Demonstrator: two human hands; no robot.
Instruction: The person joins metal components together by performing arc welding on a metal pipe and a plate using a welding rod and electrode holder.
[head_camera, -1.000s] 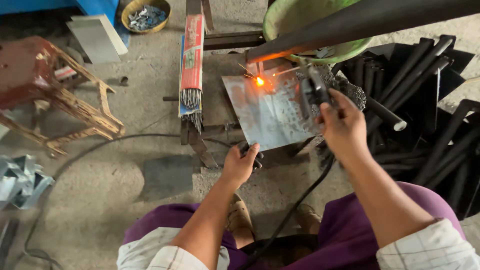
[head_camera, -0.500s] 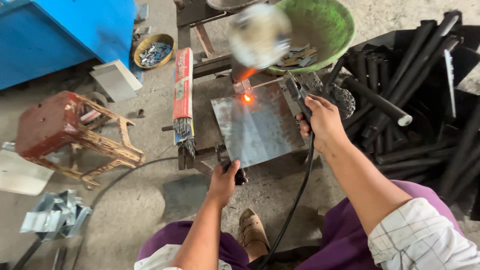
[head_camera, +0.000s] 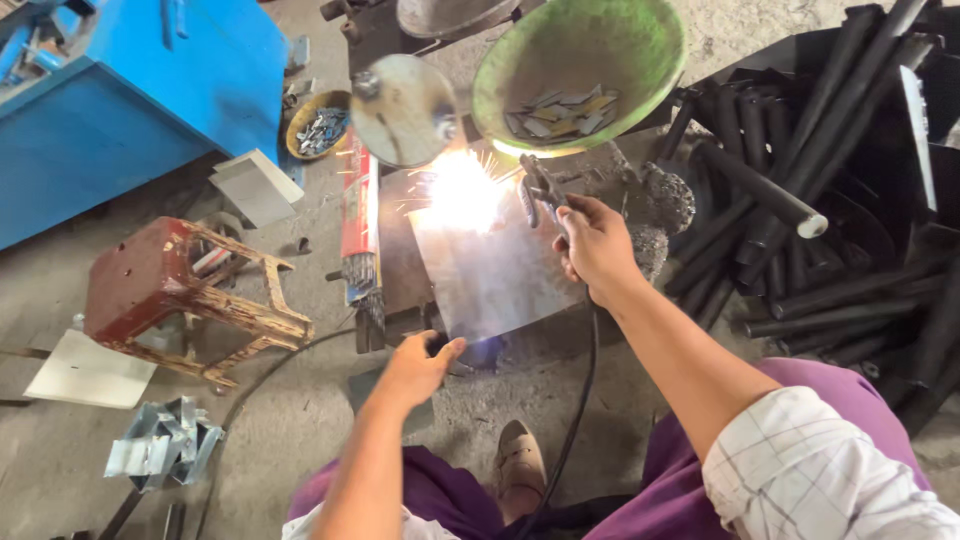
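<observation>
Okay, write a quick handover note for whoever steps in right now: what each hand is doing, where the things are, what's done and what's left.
Right hand: gripped on the dark metal electrode holder, its tip at a bright white arc on the far edge of the flat grey steel sheet.
Left hand: fingers on the sheet's near edge, steadying it.
Nearby: red packet of welding rods left of the sheet, round green bowl of metal scraps beyond it, black steel tubes piled on the right.
Done: arc is struck, sparks flying.
Left: the weld is in progress; how much seam remains is hidden by the glare.
</observation>
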